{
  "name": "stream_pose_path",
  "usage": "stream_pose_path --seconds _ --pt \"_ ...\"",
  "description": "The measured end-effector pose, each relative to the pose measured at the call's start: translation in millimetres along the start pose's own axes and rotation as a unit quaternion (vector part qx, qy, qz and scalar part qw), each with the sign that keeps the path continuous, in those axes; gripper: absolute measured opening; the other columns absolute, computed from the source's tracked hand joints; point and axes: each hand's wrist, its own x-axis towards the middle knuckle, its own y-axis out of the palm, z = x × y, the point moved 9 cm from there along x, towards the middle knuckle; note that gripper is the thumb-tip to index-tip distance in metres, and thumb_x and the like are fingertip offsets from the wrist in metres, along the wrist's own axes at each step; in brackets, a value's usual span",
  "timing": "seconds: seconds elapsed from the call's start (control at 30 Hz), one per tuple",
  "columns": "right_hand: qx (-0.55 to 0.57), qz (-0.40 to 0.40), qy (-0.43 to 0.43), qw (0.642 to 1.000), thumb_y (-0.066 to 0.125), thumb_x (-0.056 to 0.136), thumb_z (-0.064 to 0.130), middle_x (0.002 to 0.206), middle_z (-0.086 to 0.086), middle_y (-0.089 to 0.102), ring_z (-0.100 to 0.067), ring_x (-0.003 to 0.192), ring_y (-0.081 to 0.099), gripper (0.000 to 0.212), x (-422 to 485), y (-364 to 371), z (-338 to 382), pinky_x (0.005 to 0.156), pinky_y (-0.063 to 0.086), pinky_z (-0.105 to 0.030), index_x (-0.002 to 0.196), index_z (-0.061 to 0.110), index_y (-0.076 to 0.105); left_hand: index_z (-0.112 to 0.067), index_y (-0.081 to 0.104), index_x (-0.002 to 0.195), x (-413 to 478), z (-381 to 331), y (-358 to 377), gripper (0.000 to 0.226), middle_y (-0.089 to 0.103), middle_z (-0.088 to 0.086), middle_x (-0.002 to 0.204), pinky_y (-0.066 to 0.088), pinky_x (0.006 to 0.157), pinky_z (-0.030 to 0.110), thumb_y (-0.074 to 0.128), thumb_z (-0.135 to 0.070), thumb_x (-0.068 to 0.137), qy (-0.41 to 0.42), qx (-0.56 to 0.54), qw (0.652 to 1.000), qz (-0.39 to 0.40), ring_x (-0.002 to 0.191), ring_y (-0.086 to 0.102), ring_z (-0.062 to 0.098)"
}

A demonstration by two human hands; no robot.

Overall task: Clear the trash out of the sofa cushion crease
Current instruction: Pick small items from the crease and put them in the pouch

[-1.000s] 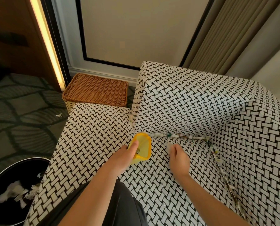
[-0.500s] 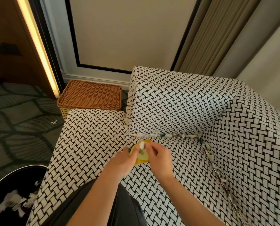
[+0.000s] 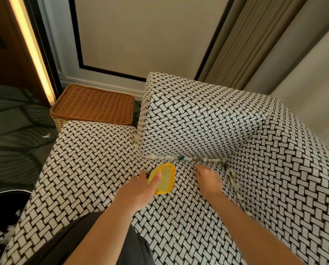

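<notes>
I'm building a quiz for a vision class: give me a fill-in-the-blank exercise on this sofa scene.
The left hand holds a ____ tub.
The ____ hand reaches toward the trash.
The sofa is patterned black and ____.
The basket stands on the ____.
Missing: yellow, right, white, floor.

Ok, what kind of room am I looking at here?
Probably a living room or hotel lounge: a black-and-white woven-pattern sofa, a wicker basket beside it, patterned carpet and long curtains.
</notes>
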Motion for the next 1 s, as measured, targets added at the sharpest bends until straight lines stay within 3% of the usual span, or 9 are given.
stream_pose_path --seconds 0.17,0.4,0.63,0.8,1.0 --pt "-0.152 0.026 -0.062 0.986 0.048 0.096 0.020 0.096 0.001 0.064 -0.016 0.071 0.064 0.026 34 -3 12 0.050 0.041 -0.024 0.120 0.023 0.056 -0.025 0.020 0.142 8 6 5 0.080 0.053 0.010 0.122 0.051 0.087 0.043 0.004 -0.074 0.081 -0.005 -0.007 1.000 0.007 0.099 0.061 0.025" --pt "-0.180 0.084 -0.056 0.978 0.048 0.094 0.033 0.089 0.002 0.064 -0.016 0.076 0.058 0.022 61 2 11 0.063 0.048 -0.027 0.111 0.028 0.061 -0.023 0.022 0.141 7 3 4 0.078 0.054 0.010 0.115 0.053 0.084 0.042 0.003 -0.072 0.083 0.002 -0.012 1.000 0.011 0.094 0.062 0.024" --pt "-0.292 0.110 -0.093 0.946 0.050 0.091 0.012 0.096 -0.002 0.063 -0.019 0.088 0.059 0.019 65 13 27 0.066 0.043 -0.029 0.108 0.015 0.057 -0.022 0.025 0.137 7 5 5 0.078 0.052 0.012 0.116 0.052 0.085 0.044 0.004 -0.073 0.082 -0.002 -0.021 1.000 0.013 0.096 0.060 0.026" --pt "-0.274 0.089 -0.094 0.953 0.053 0.089 0.007 0.097 -0.001 0.064 -0.017 0.087 0.062 0.022 56 16 30 0.068 0.046 -0.026 0.109 0.014 0.057 -0.020 0.029 0.133 7 4 4 0.070 0.050 0.011 0.110 0.050 0.084 0.044 0.008 -0.068 0.087 -0.012 -0.018 1.000 0.011 0.094 0.058 0.027" --pt "-0.177 0.028 -0.088 0.980 0.052 0.088 0.003 0.100 -0.004 0.064 -0.018 0.090 0.060 0.025 52 7 27 0.066 0.047 -0.024 0.112 0.011 0.053 -0.024 0.023 0.140 8 5 5 0.073 0.046 0.011 0.123 0.049 0.086 0.044 0.006 -0.070 0.085 -0.020 -0.019 0.999 0.019 0.100 0.057 0.027"
